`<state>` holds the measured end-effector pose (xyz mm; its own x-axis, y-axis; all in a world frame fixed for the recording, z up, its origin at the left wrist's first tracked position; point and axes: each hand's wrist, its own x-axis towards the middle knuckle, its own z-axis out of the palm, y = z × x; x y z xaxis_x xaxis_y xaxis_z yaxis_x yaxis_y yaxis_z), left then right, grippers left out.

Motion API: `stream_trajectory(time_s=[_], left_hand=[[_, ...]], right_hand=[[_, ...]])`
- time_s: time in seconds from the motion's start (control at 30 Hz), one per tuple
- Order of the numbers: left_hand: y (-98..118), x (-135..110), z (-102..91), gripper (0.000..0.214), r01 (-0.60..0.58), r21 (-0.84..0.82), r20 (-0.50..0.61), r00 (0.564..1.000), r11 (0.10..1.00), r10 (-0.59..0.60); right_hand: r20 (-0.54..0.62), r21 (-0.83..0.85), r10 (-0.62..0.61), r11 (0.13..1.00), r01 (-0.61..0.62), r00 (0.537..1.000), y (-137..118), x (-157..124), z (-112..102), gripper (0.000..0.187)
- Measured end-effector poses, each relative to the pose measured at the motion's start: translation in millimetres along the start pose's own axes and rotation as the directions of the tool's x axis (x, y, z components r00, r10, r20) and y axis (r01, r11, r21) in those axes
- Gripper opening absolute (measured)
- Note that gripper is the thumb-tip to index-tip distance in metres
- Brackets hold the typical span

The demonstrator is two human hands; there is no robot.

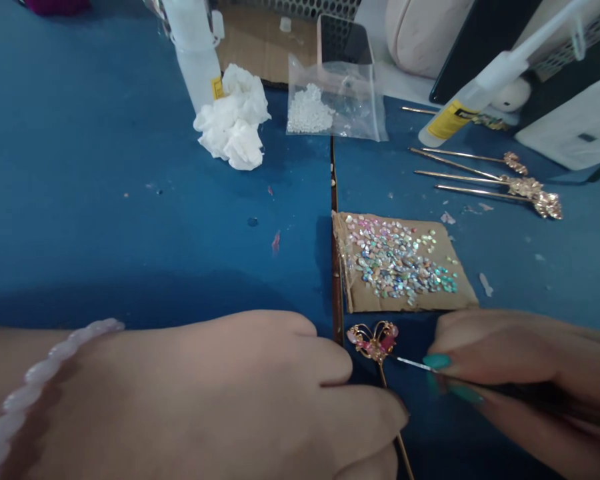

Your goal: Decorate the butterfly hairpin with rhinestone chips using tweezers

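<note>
My left hand (260,393) is closed around the stem of a gold butterfly hairpin (375,341), whose pink-stoned head pokes out just past my fingers. My right hand (520,380), with teal nails, pinches a thin needle-like tool (413,363) whose tip touches the butterfly head. Just beyond both hands lies a piece of brown cardboard (460,301) covered with several small iridescent gems (395,263). A pale bead bracelet (45,373) circles my left wrist.
On the blue table (105,200) sit crumpled white tissue (235,120), a plastic bag of white beads (330,107), a white glue bottle (480,87), another white bottle (195,53), several gold hairpins (505,183) at right, and a phone (343,40).
</note>
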<state>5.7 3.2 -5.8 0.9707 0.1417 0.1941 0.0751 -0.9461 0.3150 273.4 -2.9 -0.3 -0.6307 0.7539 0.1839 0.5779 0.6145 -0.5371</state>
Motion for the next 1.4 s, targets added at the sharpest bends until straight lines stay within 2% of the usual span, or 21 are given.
stream_trajectory(time_s=[0.1,0.3,0.43,0.57,0.7,0.83,0.93,1.03,1.1,1.17,1.27,1.4], left_hand=[[-2.2,1.7,-2.7,0.032,-0.020,0.000,0.033,0.999,1.000,0.020],[-1.3,4.8,-6.7,0.023,-0.027,0.045,0.040,0.999,0.999,0.025],[0.1,4.1,-7.3,0.029,-0.026,0.043,0.027,0.999,0.999,0.025],[-0.4,1.9,-5.7,0.033,-0.019,0.004,-0.003,1.000,1.000,0.019],[-1.7,2.1,-7.3,0.029,-0.042,0.020,0.024,0.999,0.999,0.042],[-0.3,4.4,-11.3,0.029,-0.081,0.073,0.030,0.996,0.994,0.079],[2.8,4.5,-11.7,0.027,-0.114,0.120,-0.019,0.993,0.986,0.117],[4.8,4.0,-9.4,0.025,-0.105,0.166,-0.119,0.985,0.981,0.125],[4.5,4.7,-7.4,0.024,-0.042,0.189,-0.193,0.978,0.981,0.079],[2.8,6.5,-5.7,0.024,0.092,0.195,-0.294,0.955,0.976,-0.032],[-0.6,9.5,-4.1,0.026,0.332,0.156,-0.428,0.871,0.930,-0.240],[-4.0,10.0,-3.4,0.035,0.551,0.078,-0.487,0.748,0.831,-0.451]], right_hand=[[0.114,0.000,-0.101,0.995,0.102,0.988,-0.1,2.1,-2.6,0.022],[0.072,0.008,-0.109,0.994,0.109,0.991,-1.7,4.2,-2.2,0.019],[0.051,0.050,-0.060,0.997,0.058,0.997,-6.1,8.9,-1.2,0.014],[-0.060,0.084,-0.037,0.996,0.042,0.998,-9.1,10.6,-0.6,0.012],[-0.187,0.071,-0.048,0.996,0.062,0.981,-7.4,10.2,1.6,0.007],[-0.389,0.019,-0.062,0.997,0.075,0.919,-3.7,11.4,4.2,0.006],[-0.450,-0.030,-0.066,0.998,0.059,0.890,-1.6,14.4,5.4,0.006],[-0.503,0.036,0.023,0.999,-0.006,0.864,1.7,19.0,7.0,0.004],[-0.541,0.091,0.076,0.995,-0.031,0.838,5.6,21.9,8.4,0.006],[-0.563,0.127,0.100,0.991,-0.035,0.820,10.1,24.3,9.3,0.007],[-0.577,0.174,0.126,0.984,-0.029,0.807,15.9,26.3,8.9,0.010],[-0.545,0.242,0.150,0.970,-0.017,0.825,19.3,27.5,5.7,0.011]])
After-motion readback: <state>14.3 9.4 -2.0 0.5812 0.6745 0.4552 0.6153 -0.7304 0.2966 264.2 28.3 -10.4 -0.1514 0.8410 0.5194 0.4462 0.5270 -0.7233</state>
